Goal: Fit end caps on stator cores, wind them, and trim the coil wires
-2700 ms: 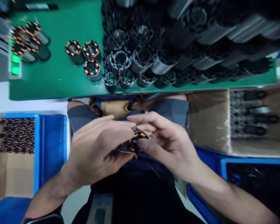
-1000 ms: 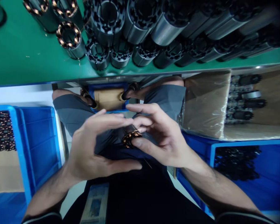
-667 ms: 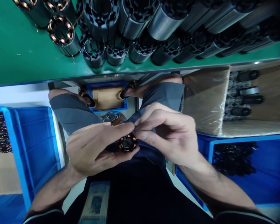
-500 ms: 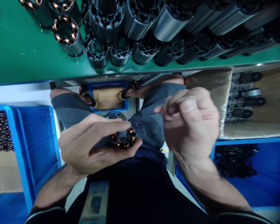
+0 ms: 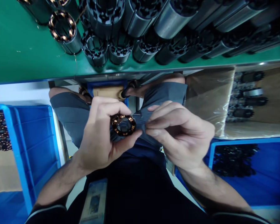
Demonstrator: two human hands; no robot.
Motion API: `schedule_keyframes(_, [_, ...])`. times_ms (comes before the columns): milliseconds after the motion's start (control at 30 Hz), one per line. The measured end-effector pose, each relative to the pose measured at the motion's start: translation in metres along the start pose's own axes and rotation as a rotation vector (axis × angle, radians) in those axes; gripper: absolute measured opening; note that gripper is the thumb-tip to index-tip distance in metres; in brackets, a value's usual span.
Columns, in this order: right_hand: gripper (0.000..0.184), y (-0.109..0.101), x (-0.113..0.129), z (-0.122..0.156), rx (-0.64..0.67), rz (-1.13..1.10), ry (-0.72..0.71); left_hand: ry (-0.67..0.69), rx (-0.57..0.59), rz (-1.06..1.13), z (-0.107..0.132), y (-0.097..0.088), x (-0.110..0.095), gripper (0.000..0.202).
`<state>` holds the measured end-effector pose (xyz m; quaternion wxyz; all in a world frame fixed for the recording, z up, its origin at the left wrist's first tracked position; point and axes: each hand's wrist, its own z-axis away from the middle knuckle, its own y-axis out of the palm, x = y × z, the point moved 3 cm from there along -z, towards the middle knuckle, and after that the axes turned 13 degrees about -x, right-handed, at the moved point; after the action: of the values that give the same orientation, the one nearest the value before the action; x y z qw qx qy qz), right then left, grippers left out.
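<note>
My left hand [image 5: 100, 133] is wrapped round a motor stator [image 5: 116, 127] wound with copper wire. The stator's round end faces up between my thumb and fingers, showing copper coils around a dark bore. Just to the right of it is my right hand [image 5: 179, 133], its thumb and index fingertips pressed together in a pinch. Whatever is between those fingertips, if anything, is too small to make out. A gap separates the right fingertips from the stator.
Ahead, a green bench [image 5: 25, 59] bears several standing stators, one copper-wound stator [image 5: 71, 40] near its front edge. A blue crate [image 5: 37, 133] with wound parts stands left. At right are a lined box [image 5: 207, 93] of stators and a blue bin [image 5: 270, 168] of dark parts.
My right hand has come down and left towards the stator, its fingers now pinched. My left hand has turned and raised the stator slightly, so its end faces up more.
</note>
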<state>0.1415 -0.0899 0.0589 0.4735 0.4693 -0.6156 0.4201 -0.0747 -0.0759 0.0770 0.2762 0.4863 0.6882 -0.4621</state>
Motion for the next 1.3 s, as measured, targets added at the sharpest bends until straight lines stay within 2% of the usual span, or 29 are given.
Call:
schedule_keyframes(133, [0.008,0.013,-0.002,0.009,-0.116,-0.118,0.225,0.010,0.004,0.032,0.003,0.009,0.004,0.039])
schedule_keyframes(233, [0.027,0.029,-0.003,0.017,-0.045,-0.232,0.358,0.018,-0.044,-0.108,0.006,0.010,0.005,0.031])
schedule_keyframes(267, [0.028,0.032,-0.004,0.019,-0.033,-0.261,0.377,0.037,-0.053,-0.156,0.007,0.011,0.005,0.031])
schedule_keyframes(367, [0.012,0.035,-0.006,0.023,-0.094,-0.322,0.411,0.152,-0.067,-0.248,0.009,0.012,0.004,0.028])
schedule_keyframes(433, [0.009,0.034,-0.007,0.023,-0.111,-0.335,0.426,0.194,-0.073,-0.257,0.012,0.013,0.005,0.029])
schedule_keyframes(567, [0.009,0.029,-0.006,0.017,-0.017,-0.304,0.438,0.194,-0.063,-0.243,0.015,0.012,0.004,0.028])
schedule_keyframes(667, [0.013,0.020,-0.001,0.004,0.084,-0.205,0.340,0.155,-0.026,-0.203,0.011,0.007,0.000,0.026])
schedule_keyframes(733, [0.011,0.012,0.006,-0.008,0.171,-0.082,0.191,-0.032,0.063,-0.057,0.006,0.005,0.002,0.018])
schedule_keyframes(767, [0.010,0.008,0.010,-0.014,0.227,-0.016,0.100,-0.201,0.148,0.076,0.005,0.005,0.006,0.012])
schedule_keyframes(800, [0.010,0.005,0.015,-0.019,0.290,0.041,0.014,-0.406,0.263,0.240,0.007,0.006,0.011,0.016])
schedule_keyframes(867, [0.011,-0.002,0.023,-0.025,0.399,0.114,-0.072,-0.815,0.513,0.562,0.018,0.010,0.021,0.050])
schedule_keyframes(900, [0.011,-0.005,0.024,-0.027,0.433,0.131,-0.051,-0.943,0.581,0.662,0.025,0.010,0.025,0.066])
schedule_keyframes(933, [0.011,-0.008,0.024,-0.027,0.446,0.129,0.004,-0.982,0.565,0.692,0.032,0.009,0.030,0.073])
schedule_keyframes(967, [0.012,-0.010,0.023,-0.027,0.444,0.117,0.090,-0.926,0.457,0.641,0.036,0.006,0.035,0.072])
schedule_keyframes(1000, [0.015,-0.011,0.020,-0.024,0.436,0.094,0.191,-0.783,0.285,0.517,0.040,0.001,0.039,0.066])
schedule_keyframes(1067, [0.024,-0.010,0.012,-0.017,0.445,0.031,0.389,-0.357,-0.012,0.164,0.044,-0.010,0.034,0.069])
schedule_keyframes(1100, [0.028,-0.008,0.009,-0.013,0.466,-0.001,0.459,-0.143,-0.080,-0.003,0.046,-0.012,0.028,0.073])
schedule_keyframes(1133, [0.028,-0.005,0.008,-0.011,0.489,-0.019,0.490,0.035,-0.090,-0.123,0.047,-0.011,0.021,0.071])
schedule_keyframes(1167, [0.027,-0.002,0.008,-0.011,0.506,-0.018,0.468,0.145,-0.064,-0.187,0.047,-0.010,0.015,0.062])
schedule_keyframes(1200, [0.023,0.000,0.010,-0.013,0.516,-0.002,0.395,0.168,-0.024,-0.189,0.044,-0.008,0.011,0.052])
schedule_keyframes(1233, [0.017,0.003,0.013,-0.018,0.517,0.030,0.301,0.112,0.023,-0.132,0.040,-0.008,0.008,0.044])
schedule_keyframes(1300, [0.010,0.003,0.021,-0.032,0.490,0.105,0.146,-0.139,0.174,0.106,0.032,-0.008,0.007,0.032])
